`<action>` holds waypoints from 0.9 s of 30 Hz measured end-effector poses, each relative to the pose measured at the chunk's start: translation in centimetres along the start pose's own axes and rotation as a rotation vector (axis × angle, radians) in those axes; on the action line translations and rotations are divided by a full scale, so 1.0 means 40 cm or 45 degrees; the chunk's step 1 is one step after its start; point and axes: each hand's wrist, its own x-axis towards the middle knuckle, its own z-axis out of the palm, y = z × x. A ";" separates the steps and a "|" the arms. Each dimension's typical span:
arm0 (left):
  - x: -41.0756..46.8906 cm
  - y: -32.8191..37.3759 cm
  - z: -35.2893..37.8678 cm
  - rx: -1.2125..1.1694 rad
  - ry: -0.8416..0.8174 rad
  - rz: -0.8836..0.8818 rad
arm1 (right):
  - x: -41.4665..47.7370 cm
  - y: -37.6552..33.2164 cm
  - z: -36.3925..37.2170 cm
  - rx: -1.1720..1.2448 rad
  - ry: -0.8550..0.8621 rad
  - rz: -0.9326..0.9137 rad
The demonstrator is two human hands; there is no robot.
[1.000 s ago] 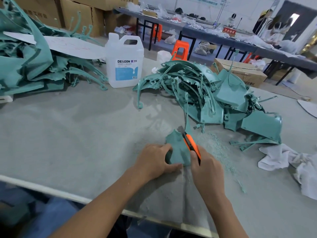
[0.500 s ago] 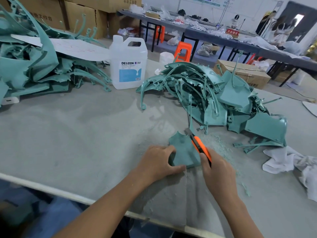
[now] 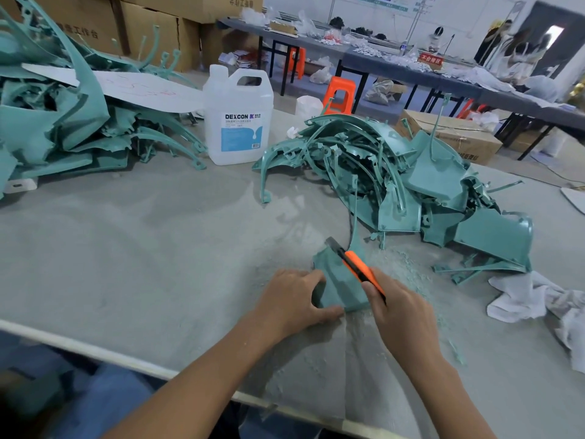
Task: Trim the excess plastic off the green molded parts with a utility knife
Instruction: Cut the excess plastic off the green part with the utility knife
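Observation:
A small green molded part (image 3: 340,285) lies on the grey table (image 3: 158,255) in front of me. My left hand (image 3: 296,297) grips its left edge, fingers curled over the top and thumb under the near side. My right hand (image 3: 400,307) holds an orange utility knife (image 3: 357,266), whose dark blade end lies against the part's upper right edge. A thin green sprue (image 3: 354,217) rises from the part's far corner. Green shavings (image 3: 402,264) are scattered to the right of the part.
A big heap of green molded parts (image 3: 395,175) lies behind and to the right, another heap (image 3: 63,115) at far left. A white DEXCON jug (image 3: 239,115) stands between them. White rags (image 3: 538,299) lie at right. The table's near edge (image 3: 95,351) runs below my arms.
The view has shifted slightly. My right hand and the knife have moved a little along the part's right edge; my left hand keeps its grip on the part.

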 end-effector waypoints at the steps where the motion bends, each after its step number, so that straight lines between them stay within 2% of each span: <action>1: 0.000 0.001 0.000 -0.006 0.000 -0.004 | -0.002 -0.004 -0.001 -0.008 -0.017 -0.034; 4: -0.002 -0.001 0.002 -0.028 0.028 0.017 | -0.001 -0.011 0.000 -0.046 -0.058 -0.020; 14: 0.001 -0.001 0.004 -0.018 0.044 0.024 | -0.015 -0.012 0.016 -0.023 0.012 0.024; 18: 0.000 0.000 0.004 -0.020 0.047 0.033 | -0.020 -0.016 0.021 0.005 -0.087 0.021; 23: 0.000 -0.007 0.009 -0.019 0.007 0.024 | -0.003 -0.007 0.004 -0.026 0.054 0.079; 27: 0.000 -0.006 0.004 0.011 0.003 0.037 | 0.005 0.022 -0.004 -0.041 0.000 0.129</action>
